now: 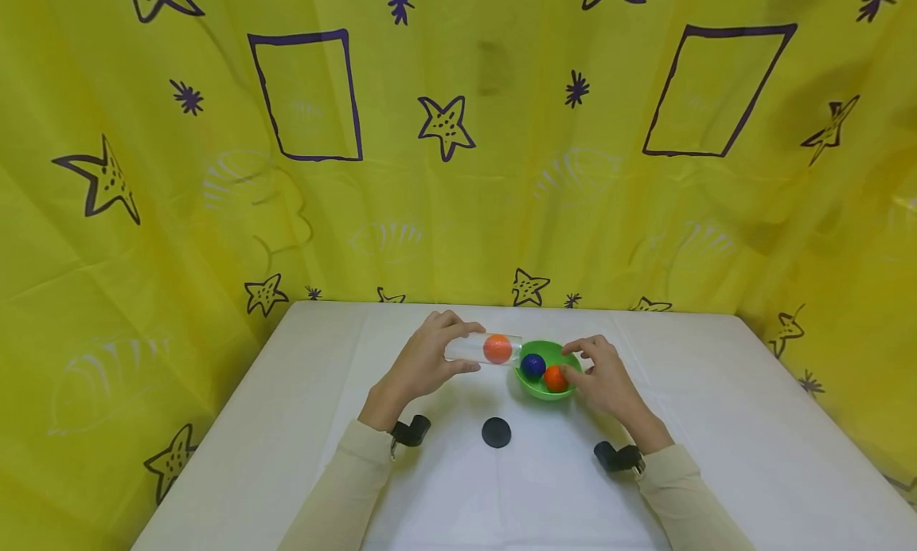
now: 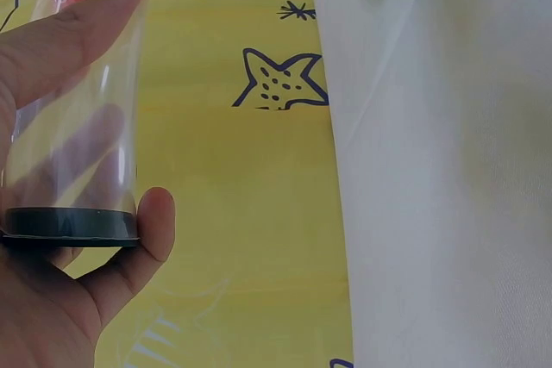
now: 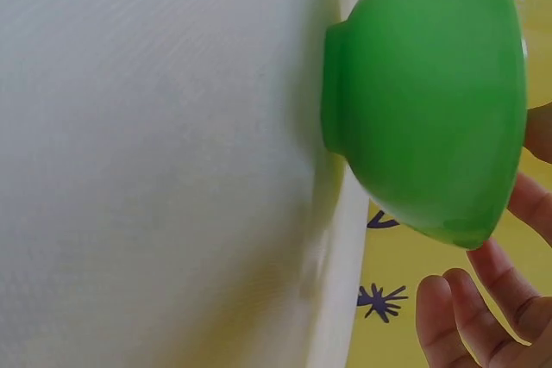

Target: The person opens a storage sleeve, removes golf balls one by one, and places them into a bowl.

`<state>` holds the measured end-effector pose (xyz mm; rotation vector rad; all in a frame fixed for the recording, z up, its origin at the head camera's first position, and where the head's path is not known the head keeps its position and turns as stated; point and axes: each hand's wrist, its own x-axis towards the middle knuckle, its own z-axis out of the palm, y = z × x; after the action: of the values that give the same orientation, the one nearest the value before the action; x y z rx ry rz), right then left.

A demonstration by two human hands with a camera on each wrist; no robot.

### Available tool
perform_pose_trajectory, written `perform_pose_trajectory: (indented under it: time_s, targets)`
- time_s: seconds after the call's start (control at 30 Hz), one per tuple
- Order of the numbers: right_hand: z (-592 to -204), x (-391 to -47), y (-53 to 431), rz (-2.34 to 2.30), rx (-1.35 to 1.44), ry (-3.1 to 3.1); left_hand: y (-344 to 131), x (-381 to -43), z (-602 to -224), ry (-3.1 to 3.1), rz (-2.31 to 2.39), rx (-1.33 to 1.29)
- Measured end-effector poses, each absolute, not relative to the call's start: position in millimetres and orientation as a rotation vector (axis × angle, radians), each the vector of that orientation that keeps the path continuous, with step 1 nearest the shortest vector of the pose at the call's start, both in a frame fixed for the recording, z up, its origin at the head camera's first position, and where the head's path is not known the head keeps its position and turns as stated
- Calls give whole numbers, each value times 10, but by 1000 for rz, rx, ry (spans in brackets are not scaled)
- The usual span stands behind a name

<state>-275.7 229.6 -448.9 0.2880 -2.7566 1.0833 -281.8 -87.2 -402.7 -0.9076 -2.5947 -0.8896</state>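
Note:
My left hand grips a clear tube lying sideways in the air, its far end beside the bowl's rim. An orange ball sits inside the tube near that end, and a black cap covers the end by my palm. A green bowl on the table holds a blue ball and another orange ball. Over the bowl's right side, my right hand has its thumb at the orange ball and its index finger apart from it. Other fingers are near the green rim in the right wrist view.
A round black disc lies on the white table between the forearms. Behind the table and along its sides hangs a yellow curtain printed with stars. Each wrist wears a small black camera.

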Motion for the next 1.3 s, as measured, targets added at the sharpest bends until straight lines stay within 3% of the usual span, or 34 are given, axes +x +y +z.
perform_pose_trajectory:
  time_s: [1.3]
  targets:
    - [-4044, -2450, 1923, 1214, 606, -2657, -830, -2794, -4016, -2587, -869, -905]
